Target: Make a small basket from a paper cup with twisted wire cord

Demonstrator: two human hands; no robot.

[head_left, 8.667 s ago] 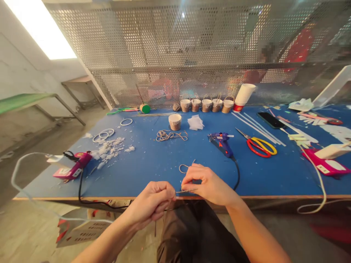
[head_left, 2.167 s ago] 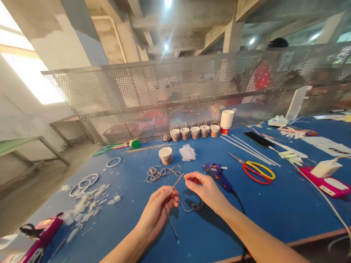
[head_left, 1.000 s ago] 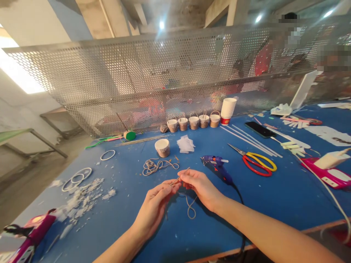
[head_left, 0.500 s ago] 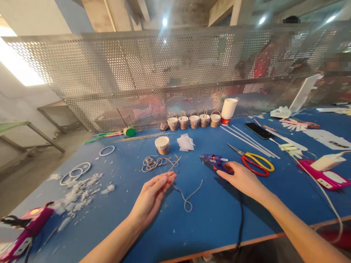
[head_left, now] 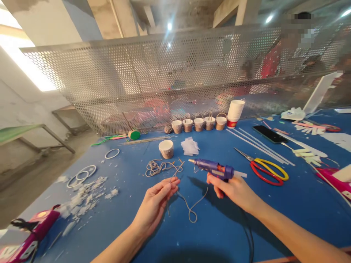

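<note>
Near the tabletop's (head_left: 216,226) front edge, the right hand's (head_left: 236,188) fingers wrap a purple glue gun (head_left: 212,168); the left hand's (head_left: 157,201) fingers pinch, it seems, a thin cord (head_left: 190,210).

A single head view looks forward and down over the blue table (head_left: 219,230), hands close in the lower middle, mesh screen (head_left: 153,73) across the upper frame.

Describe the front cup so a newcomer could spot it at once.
On the blue table, a row of five cups stands along the perforated metal screen. The front cup stands alone between that row and the tangled cord, showing no arched handle, unlike the row's rightmost cup.
</note>
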